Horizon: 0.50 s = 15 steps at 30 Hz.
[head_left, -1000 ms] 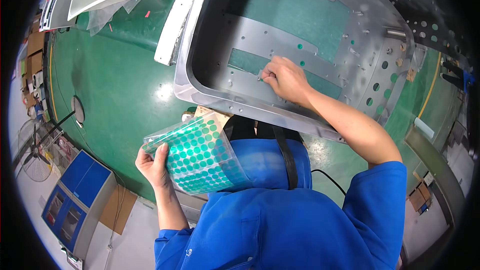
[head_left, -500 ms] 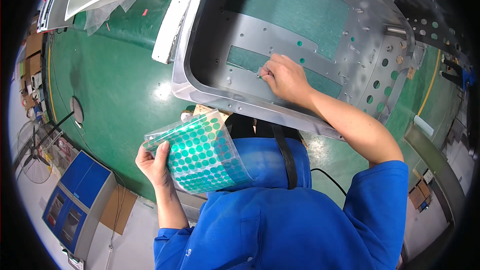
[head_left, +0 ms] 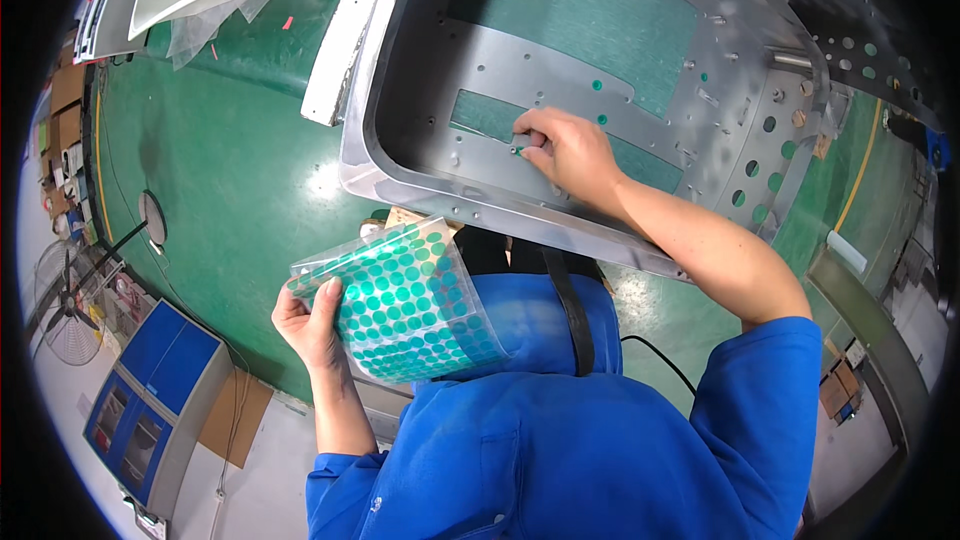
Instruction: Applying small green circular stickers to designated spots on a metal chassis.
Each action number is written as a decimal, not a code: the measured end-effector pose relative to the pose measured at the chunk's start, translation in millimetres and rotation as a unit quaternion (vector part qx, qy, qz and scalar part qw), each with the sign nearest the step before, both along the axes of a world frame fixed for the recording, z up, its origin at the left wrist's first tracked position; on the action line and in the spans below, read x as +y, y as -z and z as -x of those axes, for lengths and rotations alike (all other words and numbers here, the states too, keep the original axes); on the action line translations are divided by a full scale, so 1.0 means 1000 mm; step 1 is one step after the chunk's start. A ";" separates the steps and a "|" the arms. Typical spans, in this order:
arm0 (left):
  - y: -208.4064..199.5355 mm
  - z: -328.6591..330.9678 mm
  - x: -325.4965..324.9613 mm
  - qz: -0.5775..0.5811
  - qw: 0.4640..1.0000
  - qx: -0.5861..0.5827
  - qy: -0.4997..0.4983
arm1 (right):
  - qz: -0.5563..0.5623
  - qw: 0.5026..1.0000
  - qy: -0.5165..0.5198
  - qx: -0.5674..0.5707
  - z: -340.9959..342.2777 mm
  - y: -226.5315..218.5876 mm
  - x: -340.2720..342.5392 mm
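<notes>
Head view, looking down over blue work clothes: the left hand (head_left: 312, 325) is closed on the lower left edge of a clear sheet of round green stickers (head_left: 400, 305), thumb on top and fingers underneath, holding it tilted in the air below the near rim of a large grey metal panel (head_left: 560, 70). That grip is a full pinch on the sheet. The right hand (head_left: 560, 145) reaches over the rim and rests inside the panel, fingertips (head_left: 522, 135) pressed against the flat plate beside a narrow slot where green shows through; fingers are curled nearly closed, and whether a sticker sits under them cannot be told. A few green dots already sit on holes across the plate. The panel's raised lip runs just above the sticker sheet, close but not touching it. To the left lies a wide stretch of green floor (head_left: 210, 170), with a blue cabinet (head_left: 150, 390) at its far edge.
</notes>
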<state>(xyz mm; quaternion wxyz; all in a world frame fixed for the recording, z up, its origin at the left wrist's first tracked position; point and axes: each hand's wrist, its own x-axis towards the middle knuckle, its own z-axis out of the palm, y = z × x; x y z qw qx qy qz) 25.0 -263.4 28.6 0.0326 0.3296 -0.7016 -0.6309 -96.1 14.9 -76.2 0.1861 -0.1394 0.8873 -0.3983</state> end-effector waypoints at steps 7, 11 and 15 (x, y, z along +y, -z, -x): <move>-0.007 0.002 -0.001 0.013 1.000 0.020 0.006 | -0.135 0.982 -0.041 -0.126 0.029 -0.017 -0.011; -0.016 0.005 -0.001 0.000 0.998 0.058 0.014 | -0.171 0.974 -0.053 -0.141 0.037 -0.020 -0.013; -0.026 0.014 -0.001 0.014 0.996 0.064 0.055 | -0.066 0.995 0.039 -0.056 0.042 -0.025 0.008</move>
